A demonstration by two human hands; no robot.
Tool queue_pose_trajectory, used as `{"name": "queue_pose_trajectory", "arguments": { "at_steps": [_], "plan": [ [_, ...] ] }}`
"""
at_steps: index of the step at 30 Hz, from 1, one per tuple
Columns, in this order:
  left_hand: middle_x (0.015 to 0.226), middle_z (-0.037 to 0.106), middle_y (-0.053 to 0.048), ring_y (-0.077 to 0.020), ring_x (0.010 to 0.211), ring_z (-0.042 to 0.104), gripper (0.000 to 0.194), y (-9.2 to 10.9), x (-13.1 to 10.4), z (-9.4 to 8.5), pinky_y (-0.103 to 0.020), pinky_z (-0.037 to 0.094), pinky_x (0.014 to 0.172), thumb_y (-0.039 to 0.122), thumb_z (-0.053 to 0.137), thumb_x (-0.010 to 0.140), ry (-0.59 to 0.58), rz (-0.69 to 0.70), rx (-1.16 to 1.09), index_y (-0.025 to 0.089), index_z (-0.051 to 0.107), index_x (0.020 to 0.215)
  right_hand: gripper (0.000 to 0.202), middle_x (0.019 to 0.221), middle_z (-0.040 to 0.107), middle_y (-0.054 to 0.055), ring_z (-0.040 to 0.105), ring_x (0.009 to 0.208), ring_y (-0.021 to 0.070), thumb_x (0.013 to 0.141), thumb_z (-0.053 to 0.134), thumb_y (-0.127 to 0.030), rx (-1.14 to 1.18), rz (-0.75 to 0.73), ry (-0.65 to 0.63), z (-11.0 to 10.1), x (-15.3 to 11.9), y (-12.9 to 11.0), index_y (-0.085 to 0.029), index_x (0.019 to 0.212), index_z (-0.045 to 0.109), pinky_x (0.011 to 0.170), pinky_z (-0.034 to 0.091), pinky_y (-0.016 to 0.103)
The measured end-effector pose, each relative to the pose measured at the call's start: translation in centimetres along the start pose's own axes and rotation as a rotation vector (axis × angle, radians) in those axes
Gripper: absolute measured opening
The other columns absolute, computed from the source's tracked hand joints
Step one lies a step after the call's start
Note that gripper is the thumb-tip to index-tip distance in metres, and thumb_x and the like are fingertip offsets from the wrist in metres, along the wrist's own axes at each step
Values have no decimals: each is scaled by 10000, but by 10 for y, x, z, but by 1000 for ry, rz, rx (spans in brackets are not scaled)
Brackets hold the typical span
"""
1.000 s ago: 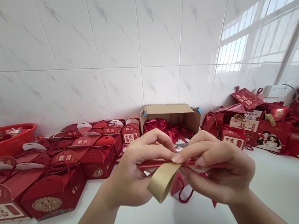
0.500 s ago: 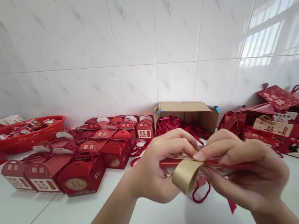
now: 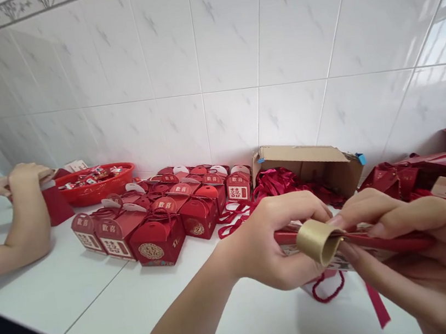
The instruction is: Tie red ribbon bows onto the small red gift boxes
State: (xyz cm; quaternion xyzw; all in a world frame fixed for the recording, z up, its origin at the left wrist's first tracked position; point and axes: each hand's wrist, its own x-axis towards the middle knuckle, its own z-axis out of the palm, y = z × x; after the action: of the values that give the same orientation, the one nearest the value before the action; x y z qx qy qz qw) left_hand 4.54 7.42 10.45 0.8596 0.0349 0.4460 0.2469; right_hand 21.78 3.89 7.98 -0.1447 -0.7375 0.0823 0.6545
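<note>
Both my hands hold a red gift box (image 3: 395, 239) edge-on above the white table. My left hand (image 3: 276, 248) is closed around its left end, fingertips near the top seam. On the right, my right hand (image 3: 432, 237) pinches the same seam between thumb and fingers. A gold ribbon loop (image 3: 315, 242) stands out from the seam between my hands. Under the box a dark red cord loop (image 3: 328, 297) and a red ribbon end (image 3: 378, 305) show; what they are fixed to is partly hidden.
Rows of red candy boxes (image 3: 158, 237) stand left of my hands. Behind are a cardboard box (image 3: 304, 153) with red ribbons and a red basin (image 3: 98, 193) of sweets. More red packaging (image 3: 422, 166) lies right. At far left another person's arm (image 3: 26, 216) reaches by a red bag (image 3: 57, 204).
The view has swung left, bringing the other person's arms into sight. My hands stay on the box at the gold loop, with little change in grip.
</note>
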Motion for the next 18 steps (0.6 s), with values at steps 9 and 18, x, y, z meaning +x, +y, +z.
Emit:
{"name": "queue_pose_trajectory", "arguments": {
  "at_steps": [9, 18],
  "plan": [
    [770, 610, -34, -106, 597, 525, 236, 0, -4, 0, -218, 427, 519, 126, 620, 623, 68, -70, 6, 177, 483, 808, 241, 827, 647, 61, 663, 692, 191, 746, 660, -39, 53, 149, -1, 2, 3, -3, -214, 872, 552, 520, 582, 254],
    [632, 469, 45, -69, 509, 397, 265, 1, -2, -4, -209, 334, 450, 99, 564, 599, 91, -68, 20, 195, 402, 786, 252, 815, 692, 35, 658, 615, 151, 816, 664, -154, 86, 411, -246, -8, 9, 1, -221, 1059, 655, 500, 560, 182]
  ]
}}
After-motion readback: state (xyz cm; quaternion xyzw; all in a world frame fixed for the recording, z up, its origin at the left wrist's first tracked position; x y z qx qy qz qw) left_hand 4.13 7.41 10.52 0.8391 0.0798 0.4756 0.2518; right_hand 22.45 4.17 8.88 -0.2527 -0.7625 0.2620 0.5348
